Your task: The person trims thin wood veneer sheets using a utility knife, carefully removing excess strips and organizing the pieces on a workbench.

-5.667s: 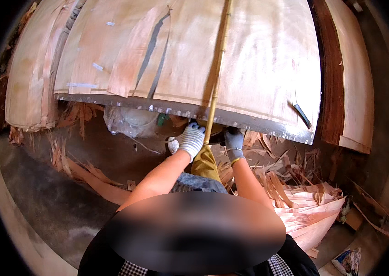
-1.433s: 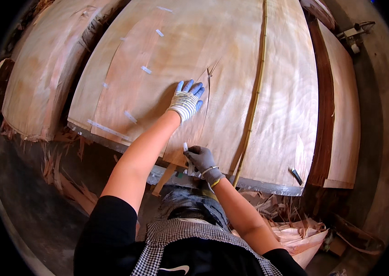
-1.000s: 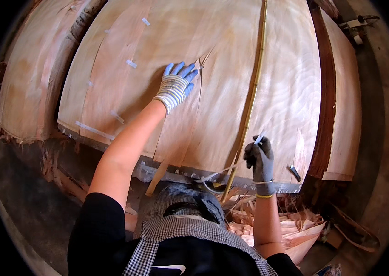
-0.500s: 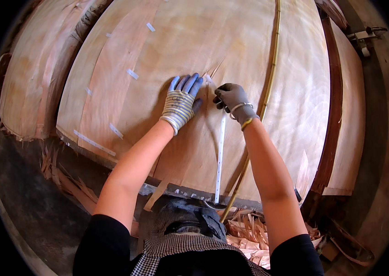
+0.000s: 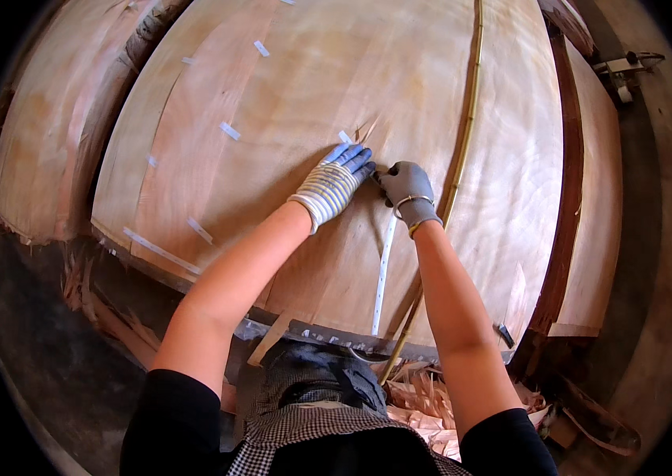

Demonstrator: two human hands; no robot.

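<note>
A large pale wood veneer sheet (image 5: 296, 103) lies in front of me. My left hand (image 5: 334, 181), in a striped glove with blue fingers, is pressed flat on it, fingers stretched out. At its fingertips a short white tape piece (image 5: 344, 137) lies beside a split with raised splinters (image 5: 365, 131). My right hand (image 5: 407, 190), in a grey glove, is closed in a pinch close to the left fingertips. From under it a long white dotted tape strip (image 5: 383, 274) runs down to the sheet's near edge. The pinched fingertips are partly hidden.
A thin bamboo pole (image 5: 471, 111) lies lengthwise across the sheet, right of my hands. More tape pieces (image 5: 229, 131) dot the left side. A small dark tool (image 5: 505, 335) rests at the near right corner. Other veneer stacks (image 5: 38, 159) stand alongside; wood scraps (image 5: 427, 401) lie below.
My left hand has slid right and slightly down, turning toward the right hand. The right hand has lowered a little. A tape piece that was between the hands now lies above the left fingertips.
</note>
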